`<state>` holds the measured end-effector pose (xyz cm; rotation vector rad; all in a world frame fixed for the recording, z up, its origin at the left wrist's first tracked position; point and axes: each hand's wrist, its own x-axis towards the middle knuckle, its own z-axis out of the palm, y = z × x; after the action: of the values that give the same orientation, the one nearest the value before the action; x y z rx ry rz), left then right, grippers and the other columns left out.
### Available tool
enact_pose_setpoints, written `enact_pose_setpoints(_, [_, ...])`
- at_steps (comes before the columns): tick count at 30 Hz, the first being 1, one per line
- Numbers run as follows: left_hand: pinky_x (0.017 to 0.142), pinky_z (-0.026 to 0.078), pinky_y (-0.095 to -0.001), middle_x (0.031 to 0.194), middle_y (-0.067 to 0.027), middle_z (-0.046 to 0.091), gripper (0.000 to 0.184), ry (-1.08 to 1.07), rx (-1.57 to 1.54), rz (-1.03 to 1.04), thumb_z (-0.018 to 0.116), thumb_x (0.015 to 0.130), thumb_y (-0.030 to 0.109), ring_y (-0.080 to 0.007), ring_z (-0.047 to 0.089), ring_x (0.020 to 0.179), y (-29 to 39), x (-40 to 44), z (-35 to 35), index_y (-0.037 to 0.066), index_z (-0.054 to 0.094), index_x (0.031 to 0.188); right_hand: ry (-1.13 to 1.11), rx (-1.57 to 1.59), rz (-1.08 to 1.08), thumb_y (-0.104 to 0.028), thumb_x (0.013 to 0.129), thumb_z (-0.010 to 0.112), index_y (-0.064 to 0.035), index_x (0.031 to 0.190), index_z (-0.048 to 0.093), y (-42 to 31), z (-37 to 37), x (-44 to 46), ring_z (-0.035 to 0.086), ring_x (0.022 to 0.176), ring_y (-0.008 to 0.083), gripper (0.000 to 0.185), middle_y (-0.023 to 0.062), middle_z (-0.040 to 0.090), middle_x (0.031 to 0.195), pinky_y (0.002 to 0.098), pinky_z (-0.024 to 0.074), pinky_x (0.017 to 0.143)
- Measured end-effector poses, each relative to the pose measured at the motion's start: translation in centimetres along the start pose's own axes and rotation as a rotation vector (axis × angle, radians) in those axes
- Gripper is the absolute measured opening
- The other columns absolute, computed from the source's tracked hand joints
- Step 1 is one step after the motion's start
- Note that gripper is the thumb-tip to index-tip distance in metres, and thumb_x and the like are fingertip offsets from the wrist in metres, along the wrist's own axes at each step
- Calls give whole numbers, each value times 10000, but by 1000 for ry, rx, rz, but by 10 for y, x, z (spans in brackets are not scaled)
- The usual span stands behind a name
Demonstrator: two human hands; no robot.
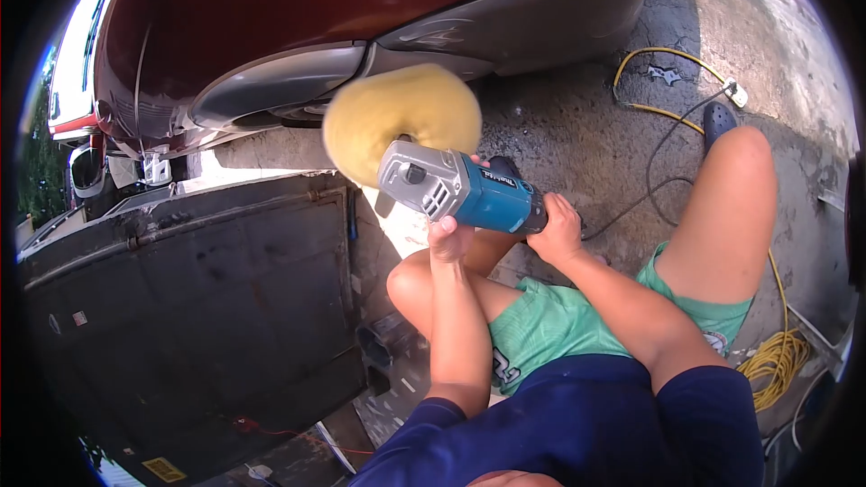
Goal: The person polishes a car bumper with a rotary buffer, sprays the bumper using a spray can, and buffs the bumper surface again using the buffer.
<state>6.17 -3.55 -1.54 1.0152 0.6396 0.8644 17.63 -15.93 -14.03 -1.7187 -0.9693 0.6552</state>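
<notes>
Both my hands are wrapped around a blue and grey Makita polisher [494, 197]. My left hand [449, 239] is closed under the front of its body, just behind the grey gear head. Around the rear of the body, my right hand [557, 227] is closed near where the cord leaves. The round yellow polishing pad [401, 113] at the front looks smeared, as if spinning. It overlaps the grey lower trim [280, 81] of a dark red car [271, 0]; whether it touches the trim I cannot tell.
A dark metal panel [198, 298] stands on the left. The polisher's dark cord [651, 180] runs over the concrete floor to a white socket [736, 92] on a yellow extension cord [667, 50]. More yellow cord [776, 365] lies coiled at right. My bent knees flank the polisher.
</notes>
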Motion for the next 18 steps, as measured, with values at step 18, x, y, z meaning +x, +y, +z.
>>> enact_pose_setpoints(18, [1194, 459, -630, 1437, -220, 623, 1058, 152, -135, 214, 802, 807, 690, -430, 593, 1359, 11, 17, -56, 52, 463, 1580, -174, -110, -55, -108, 677, 759, -37, 1053, 638, -44, 13, 33, 648, 1104, 360, 402, 139, 694, 1093, 477, 525, 969])
